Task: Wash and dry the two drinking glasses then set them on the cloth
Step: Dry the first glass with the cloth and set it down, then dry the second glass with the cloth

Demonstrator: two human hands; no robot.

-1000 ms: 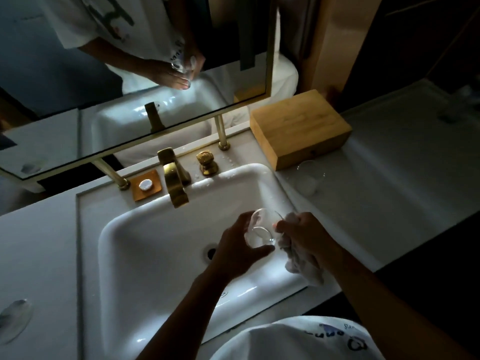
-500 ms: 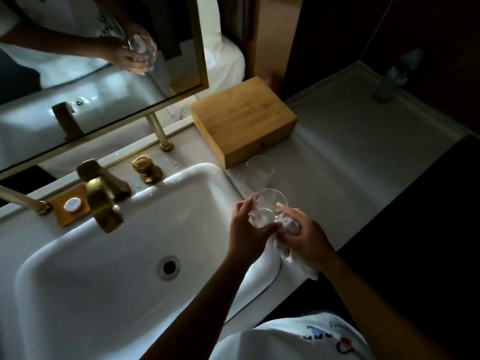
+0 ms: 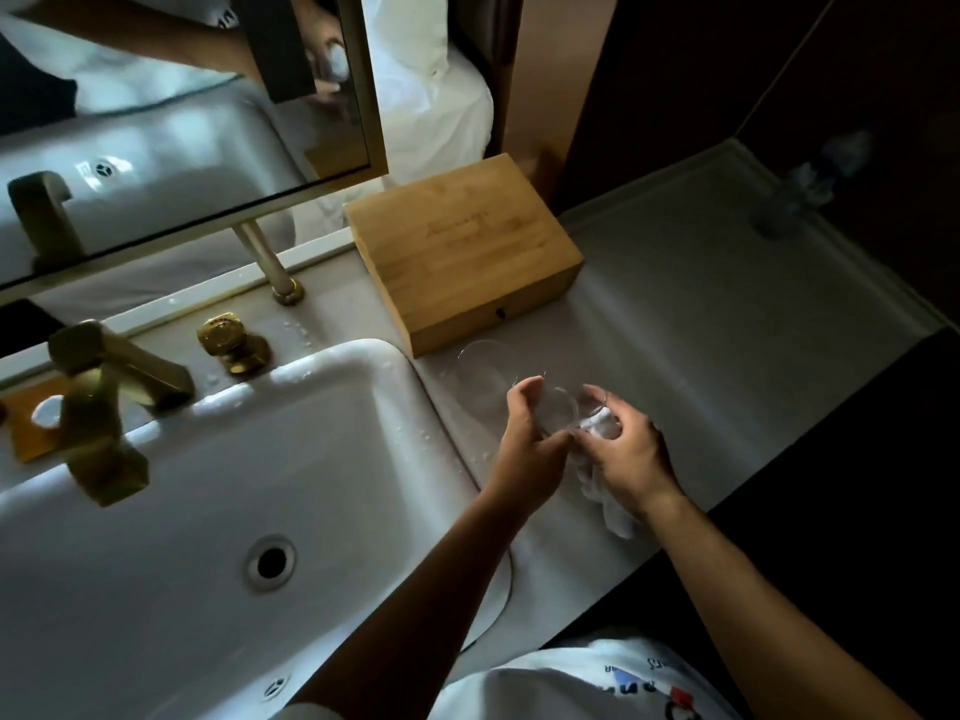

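**A:** Where is the glass (image 3: 558, 415)?

**B:** You hold it over the counter (image 3: 701, 356), right of the sink (image 3: 208, 511), just in front of a second glass (image 3: 483, 371) that stands by the wooden box (image 3: 462, 252).

**A:** How far along am I?

**B:** Late, I judge. That second glass looks done and set down. This one is being dried. Whether a cloth lies under the standing glass, I cannot tell.

**A:** And my fingers?

**B:** Your left hand (image 3: 524, 449) curls round the glass's near side, thumb and fingers gripping it. Your right hand (image 3: 623, 454) pinches a white towel (image 3: 602, 491) against the glass's right side; the towel trails down below your palm.
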